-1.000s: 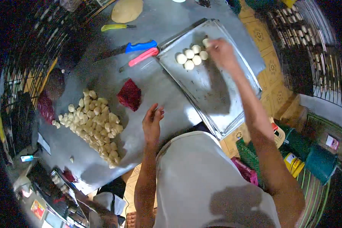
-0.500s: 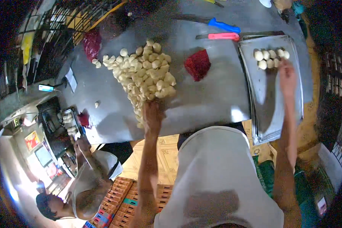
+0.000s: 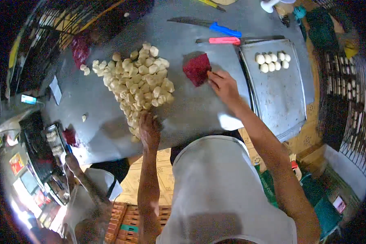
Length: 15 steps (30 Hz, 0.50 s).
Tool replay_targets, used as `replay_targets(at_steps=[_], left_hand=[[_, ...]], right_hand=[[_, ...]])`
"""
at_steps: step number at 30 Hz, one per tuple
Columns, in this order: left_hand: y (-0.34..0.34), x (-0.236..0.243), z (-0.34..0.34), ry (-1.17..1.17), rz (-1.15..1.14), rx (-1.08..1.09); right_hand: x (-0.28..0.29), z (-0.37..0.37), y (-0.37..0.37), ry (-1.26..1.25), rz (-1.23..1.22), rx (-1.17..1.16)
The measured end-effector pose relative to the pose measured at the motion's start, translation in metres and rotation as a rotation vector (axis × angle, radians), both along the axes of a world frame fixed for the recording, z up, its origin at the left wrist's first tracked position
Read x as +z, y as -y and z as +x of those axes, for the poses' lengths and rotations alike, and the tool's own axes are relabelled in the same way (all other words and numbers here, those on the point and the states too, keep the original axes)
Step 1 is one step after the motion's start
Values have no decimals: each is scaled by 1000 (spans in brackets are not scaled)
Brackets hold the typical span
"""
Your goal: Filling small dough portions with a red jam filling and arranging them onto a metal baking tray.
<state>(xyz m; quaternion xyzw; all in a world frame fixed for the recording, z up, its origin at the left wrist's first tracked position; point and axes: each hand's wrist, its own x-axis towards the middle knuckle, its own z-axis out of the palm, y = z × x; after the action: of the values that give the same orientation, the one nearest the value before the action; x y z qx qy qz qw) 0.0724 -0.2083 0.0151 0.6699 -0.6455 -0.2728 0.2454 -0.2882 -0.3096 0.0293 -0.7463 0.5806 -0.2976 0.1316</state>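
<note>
off the tray (image 3: 279, 95), its dough balls (image 3: 271, 66) now free, the right hand (image 3: 227, 88) is at the dark red bundle (image 3: 196, 70), the left hand (image 3: 149, 129) at dough pieces (image 3: 140, 81) near the tabletop's (image 3: 195, 116) front edge, both grips unclear.

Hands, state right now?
Left hand: at the near edge of the dough pieces; grip can't be told.
Right hand: fingertips at the dark red bundle; grip can't be told.

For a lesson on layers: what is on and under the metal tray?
On the tray sit two rows of pale dough balls, near its far end. Beneath, layered edges show along its left side; the rest underneath is covered.
</note>
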Motion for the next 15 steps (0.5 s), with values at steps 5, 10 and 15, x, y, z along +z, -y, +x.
replay_targets(at_steps=[5, 10, 15], left_hand=[[-11, 56, -44, -746, 491, 185], [1, 77, -118, -847, 469, 124], [-9, 17, -128, -1119, 627, 346]], right_hand=[[-18, 4, 8, -128, -80, 59], [-31, -4, 22, -131, -33, 130], [19, 2, 36, 84, 748, 117]])
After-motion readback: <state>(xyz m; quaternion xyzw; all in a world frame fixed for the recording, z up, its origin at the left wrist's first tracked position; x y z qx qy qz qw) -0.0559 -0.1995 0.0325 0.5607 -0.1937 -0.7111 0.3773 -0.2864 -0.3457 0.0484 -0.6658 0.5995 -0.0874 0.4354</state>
